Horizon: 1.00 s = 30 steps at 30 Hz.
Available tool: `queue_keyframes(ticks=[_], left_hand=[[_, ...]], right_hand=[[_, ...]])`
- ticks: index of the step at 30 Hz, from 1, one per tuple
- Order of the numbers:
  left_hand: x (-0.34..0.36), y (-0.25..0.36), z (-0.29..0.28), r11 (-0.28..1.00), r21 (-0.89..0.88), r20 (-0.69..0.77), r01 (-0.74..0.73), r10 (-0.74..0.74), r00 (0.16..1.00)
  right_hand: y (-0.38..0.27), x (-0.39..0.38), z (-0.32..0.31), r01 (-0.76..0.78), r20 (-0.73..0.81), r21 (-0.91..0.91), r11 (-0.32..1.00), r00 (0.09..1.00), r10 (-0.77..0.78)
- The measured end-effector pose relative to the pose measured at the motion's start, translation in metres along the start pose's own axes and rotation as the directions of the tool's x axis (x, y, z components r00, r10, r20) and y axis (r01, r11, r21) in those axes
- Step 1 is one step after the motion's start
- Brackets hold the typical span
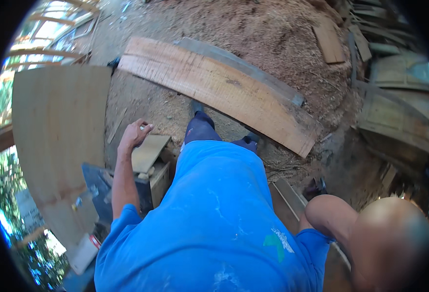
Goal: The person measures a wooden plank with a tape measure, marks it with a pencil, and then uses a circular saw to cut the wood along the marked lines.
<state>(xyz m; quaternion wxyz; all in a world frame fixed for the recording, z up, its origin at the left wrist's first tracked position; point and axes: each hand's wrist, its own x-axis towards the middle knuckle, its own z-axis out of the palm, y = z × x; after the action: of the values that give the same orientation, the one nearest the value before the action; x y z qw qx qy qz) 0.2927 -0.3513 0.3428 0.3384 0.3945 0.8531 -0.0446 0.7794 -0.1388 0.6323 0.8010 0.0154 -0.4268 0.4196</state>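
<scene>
My left hand [135, 133] hangs in front of me on the left, above a small pale board [149, 152] on a low wooden box. Its fingers are curled in. A small whitish spot shows near the fingertips, too small to name. My right arm [329, 214] is bent sharply at the elbow. A large blurred skin-coloured shape [391, 243] at the lower right lies very close to the camera, and no fingers can be made out on it. Past my feet lies a long, wide wooden plank [214, 87] with a greyer board [239, 65] along its far side.
A tall plywood sheet [58, 136] stands at the left, beside a dark panel [100, 187]. Sawdust [273, 29] covers the ground beyond the plank. Short wood pieces [329, 41] lie at the far right, near weathered wooden panels [399, 117]. Narrow boards [290, 197] lie by my right side.
</scene>
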Motion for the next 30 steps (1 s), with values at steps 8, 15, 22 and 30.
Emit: queue_keyframes(ticks=[8, 15, 22, 30], left_hand=[[-0.157, 0.024, 0.028, 0.944, -0.214, -0.201, 0.251, -0.294, 0.934], [-0.207, -0.037, 0.081, 0.835, -0.333, -0.389, 0.438, -0.545, 0.743], [-0.201, -0.105, 0.16, 0.761, -0.5, -0.564, 0.412, -0.648, 0.512], [-0.182, -0.096, 0.158, 0.827, -0.288, -0.84, 0.482, -0.46, 0.288]], right_hand=[[0.096, -0.17, -0.147, -0.928, -0.11, -0.131, 0.35, 0.364, 0.925], [0.082, -0.31, -0.188, -0.905, -0.158, -0.349, -0.243, -0.198, 0.967], [0.143, -0.299, -0.148, -0.603, -0.017, -0.783, -0.149, -0.22, 0.975], [0.203, -0.3, -0.092, -0.384, 0.23, -0.904, 0.186, -0.07, 0.971]])
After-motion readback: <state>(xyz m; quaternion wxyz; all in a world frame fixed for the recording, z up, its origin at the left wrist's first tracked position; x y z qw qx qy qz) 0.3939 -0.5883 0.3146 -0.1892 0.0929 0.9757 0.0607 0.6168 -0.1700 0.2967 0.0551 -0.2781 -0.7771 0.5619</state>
